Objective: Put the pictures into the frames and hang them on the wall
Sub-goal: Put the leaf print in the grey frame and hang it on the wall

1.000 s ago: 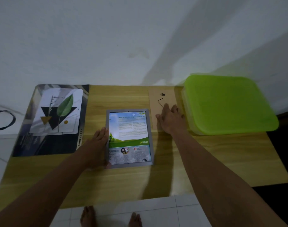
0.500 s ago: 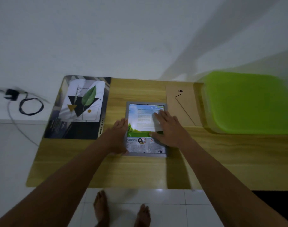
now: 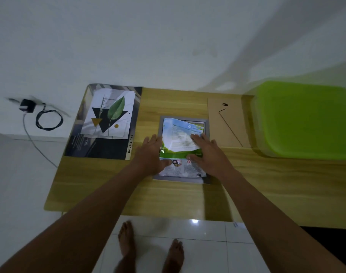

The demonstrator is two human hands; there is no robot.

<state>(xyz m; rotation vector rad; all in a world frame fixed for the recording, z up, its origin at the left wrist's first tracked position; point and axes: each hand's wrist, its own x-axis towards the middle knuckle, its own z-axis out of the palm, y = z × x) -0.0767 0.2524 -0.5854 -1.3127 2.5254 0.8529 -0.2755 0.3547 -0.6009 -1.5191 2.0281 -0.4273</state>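
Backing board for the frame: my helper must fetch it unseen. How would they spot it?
On the wooden table, look between the grey frame and the green-lidded box. The backing board lies flat there: plain tan, with a small black hanger near its far edge.

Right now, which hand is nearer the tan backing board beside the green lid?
Right. The right hand rests on the printed page just left of the tan backing board; the left hand sits farther left, at the grey frame's left edge.
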